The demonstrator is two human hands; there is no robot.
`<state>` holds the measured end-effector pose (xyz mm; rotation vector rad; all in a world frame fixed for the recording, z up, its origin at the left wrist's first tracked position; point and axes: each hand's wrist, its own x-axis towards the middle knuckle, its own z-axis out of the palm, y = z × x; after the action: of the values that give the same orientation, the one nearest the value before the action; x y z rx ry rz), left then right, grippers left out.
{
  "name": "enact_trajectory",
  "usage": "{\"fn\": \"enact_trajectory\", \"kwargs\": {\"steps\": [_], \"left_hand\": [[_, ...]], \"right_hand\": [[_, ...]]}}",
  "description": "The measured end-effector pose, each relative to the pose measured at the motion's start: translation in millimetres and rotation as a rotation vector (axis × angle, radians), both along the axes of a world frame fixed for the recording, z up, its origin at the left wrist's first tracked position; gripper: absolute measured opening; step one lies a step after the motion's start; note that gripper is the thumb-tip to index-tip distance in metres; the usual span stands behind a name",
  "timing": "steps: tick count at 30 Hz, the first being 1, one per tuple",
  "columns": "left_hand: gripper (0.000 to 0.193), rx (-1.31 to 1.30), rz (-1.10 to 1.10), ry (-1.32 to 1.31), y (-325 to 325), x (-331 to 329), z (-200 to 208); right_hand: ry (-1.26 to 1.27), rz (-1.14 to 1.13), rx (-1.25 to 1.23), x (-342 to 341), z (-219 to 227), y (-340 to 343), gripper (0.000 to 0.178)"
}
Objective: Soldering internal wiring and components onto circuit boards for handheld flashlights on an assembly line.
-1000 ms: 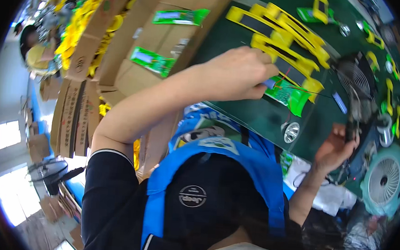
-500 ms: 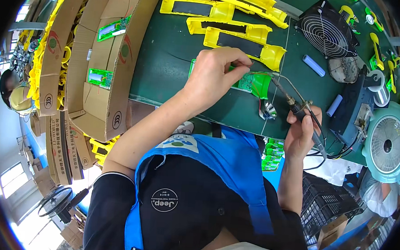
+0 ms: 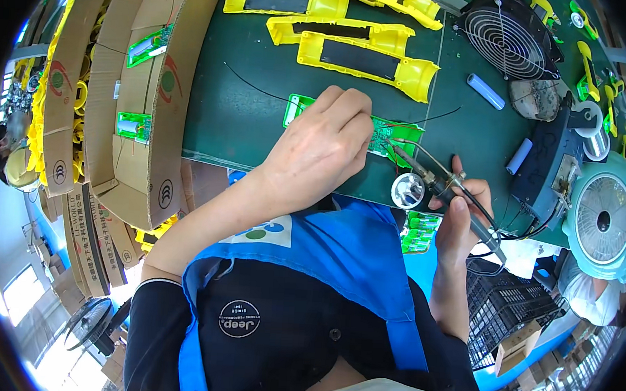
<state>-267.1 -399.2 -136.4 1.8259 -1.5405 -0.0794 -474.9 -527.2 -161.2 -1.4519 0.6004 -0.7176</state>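
Observation:
A green plastic housing with a circuit board [image 3: 397,134] lies on the bench in front of me. My left hand [image 3: 323,142] is closed over its middle, fingertips down at the board; what they pinch is hidden. Gripped in my right hand [image 3: 466,212] is a soldering iron [image 3: 439,183] with a thin metal tube alongside, its tip at the board just right of my left fingers. One dark wire [image 3: 259,87] sticks out past the housing's left end, and another [image 3: 440,116] reaches out to the right. A round shiny reflector [image 3: 407,190] rests just below the housing.
Several yellow casing halves [image 3: 364,59] lie along the far side. To the right are a black fan [image 3: 505,39], two lilac battery cells [image 3: 485,91], a dark soldering station [image 3: 544,167], a solder spool [image 3: 597,145] and a teal fan [image 3: 603,220]. A cardboard box [image 3: 167,115] stands left.
My left hand has turned palm-down and dropped from above the housing onto its middle. The iron's tip has moved left and down to the board. The reflector now faces up.

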Motion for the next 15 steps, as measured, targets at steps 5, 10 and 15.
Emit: {"fn": "enact_trajectory", "kwargs": {"steps": [5, 10, 15], "left_hand": [[0.018, 0.162, 0.031, 0.002, -3.4, -2.0, 6.8], [0.016, 0.168, 0.038, -0.003, -3.7, -3.7, 6.5], [0.015, 0.184, 0.025, 0.013, -3.6, -3.2, 7.9]], "right_hand": [[0.036, 0.015, -0.031, -0.6, -4.3, 4.4, 0.018], [0.068, 0.037, -0.056, -0.1, -1.2, 4.2, 0.017], [0.097, 0.052, -0.085, 0.6, -0.5, 3.4, 0.019]]}}
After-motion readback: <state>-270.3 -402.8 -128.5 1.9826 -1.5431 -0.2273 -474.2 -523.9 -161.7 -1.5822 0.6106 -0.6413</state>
